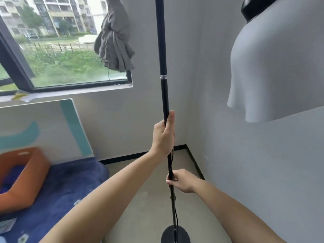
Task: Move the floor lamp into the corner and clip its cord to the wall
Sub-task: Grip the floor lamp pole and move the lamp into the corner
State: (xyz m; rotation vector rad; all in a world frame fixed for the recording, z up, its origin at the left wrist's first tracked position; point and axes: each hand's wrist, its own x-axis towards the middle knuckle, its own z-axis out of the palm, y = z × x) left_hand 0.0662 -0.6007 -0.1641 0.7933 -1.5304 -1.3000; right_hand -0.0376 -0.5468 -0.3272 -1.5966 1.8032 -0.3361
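The floor lamp's black pole (163, 50) stands upright in the middle of the view, over a round black base (175, 234) on the floor. Its white shade (273, 67) hangs at the upper right, close to the right wall. My left hand (164, 135) is shut around the pole at mid height. My right hand (182, 180) grips the pole lower down, with the thin black cord (176, 218) running along the pole under it. The room corner (185, 145) lies just behind the pole.
A window (70, 50) with a knotted grey curtain (114, 41) fills the upper left. A bed with a blue cover (66, 186) and an orange box (22, 172) sits at the left. Black skirting (133, 156) runs along both walls. Bare beige floor (149, 199) surrounds the base.
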